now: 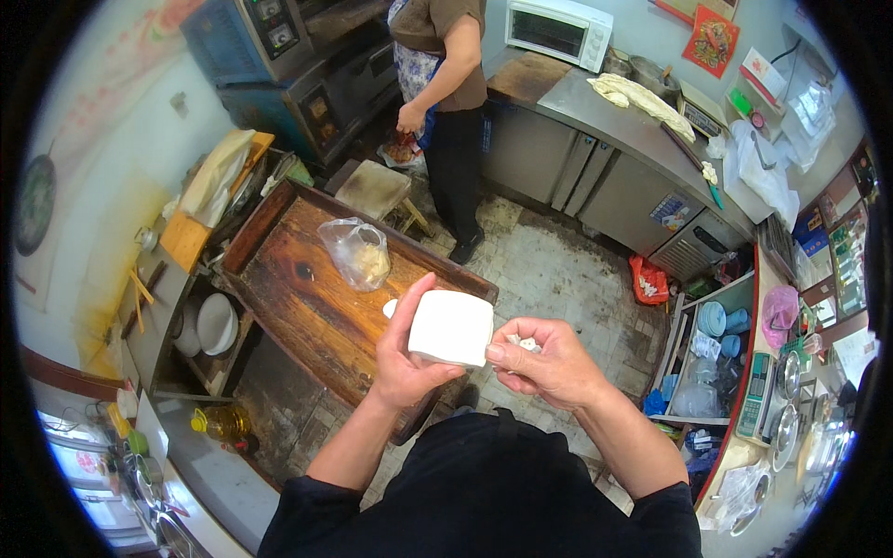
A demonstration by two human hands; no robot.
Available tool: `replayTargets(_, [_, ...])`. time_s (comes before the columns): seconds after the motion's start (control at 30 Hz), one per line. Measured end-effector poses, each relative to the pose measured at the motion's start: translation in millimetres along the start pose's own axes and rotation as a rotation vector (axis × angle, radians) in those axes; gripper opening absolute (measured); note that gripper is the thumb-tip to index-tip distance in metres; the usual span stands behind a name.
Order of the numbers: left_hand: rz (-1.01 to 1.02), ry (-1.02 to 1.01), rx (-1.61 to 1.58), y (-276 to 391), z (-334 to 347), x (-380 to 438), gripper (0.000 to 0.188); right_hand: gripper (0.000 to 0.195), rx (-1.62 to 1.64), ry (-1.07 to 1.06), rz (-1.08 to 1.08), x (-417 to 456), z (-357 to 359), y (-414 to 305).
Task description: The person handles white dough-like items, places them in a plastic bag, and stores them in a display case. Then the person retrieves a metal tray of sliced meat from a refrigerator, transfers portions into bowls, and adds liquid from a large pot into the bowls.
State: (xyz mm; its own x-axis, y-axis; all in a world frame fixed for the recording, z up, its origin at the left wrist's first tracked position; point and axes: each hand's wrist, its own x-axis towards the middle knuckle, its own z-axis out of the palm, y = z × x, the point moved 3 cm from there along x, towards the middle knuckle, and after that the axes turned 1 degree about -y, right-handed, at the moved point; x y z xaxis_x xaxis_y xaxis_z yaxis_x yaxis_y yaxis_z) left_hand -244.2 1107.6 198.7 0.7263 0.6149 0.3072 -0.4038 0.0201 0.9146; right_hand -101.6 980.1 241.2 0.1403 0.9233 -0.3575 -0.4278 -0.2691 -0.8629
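Note:
My left hand (408,356) holds up a white, rounded square block (451,328), its fingers along the left side and thumb below. What the block is made of cannot be told. At its lower right corner, the thumb and fingertips of my right hand (541,359) touch or nearly touch it. Small white crumpled bits (524,343) sit within the curled fingers of that hand. Beyond my left hand, a clear plastic bag (357,254) with pale yellowish contents lies on a raised-edge wooden work table (293,279). A small white round thing (390,307) shows partly behind my left fingers.
A person (446,104) in an apron stands by the deck oven (300,91), a bag in hand. Nearby is a stool (373,188). The steel counter (593,118) bears a long strip of dough (642,103) and a knife (711,187). Shelves (704,418) stand at right, an oil jug (222,422) at left.

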Motion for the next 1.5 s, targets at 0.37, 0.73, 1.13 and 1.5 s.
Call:
replayTargets(0.37, [0.306, 0.039, 0.569, 9, -7, 0, 0.095, 0.011, -0.342, 0.08, -0.077, 18, 0, -6])
replayTargets(0.73, [-0.323, 0.11, -0.598, -30, -3, -21, 0.099, 0.004, 0.296, -0.027, 0.115, 20, -10, 9])
replayTargets(1.13, [-0.406, 0.009, -0.797, -45, -11, -28, 0.088, 0.009, 0.511, -0.152, -0.081, 6, -62, 18])
replayTargets(1.5, [-0.479, 0.524, -0.187, -138, -186, -57, 0.046, 0.021, 0.51, 0.074, -0.157, -27, -89, 38])
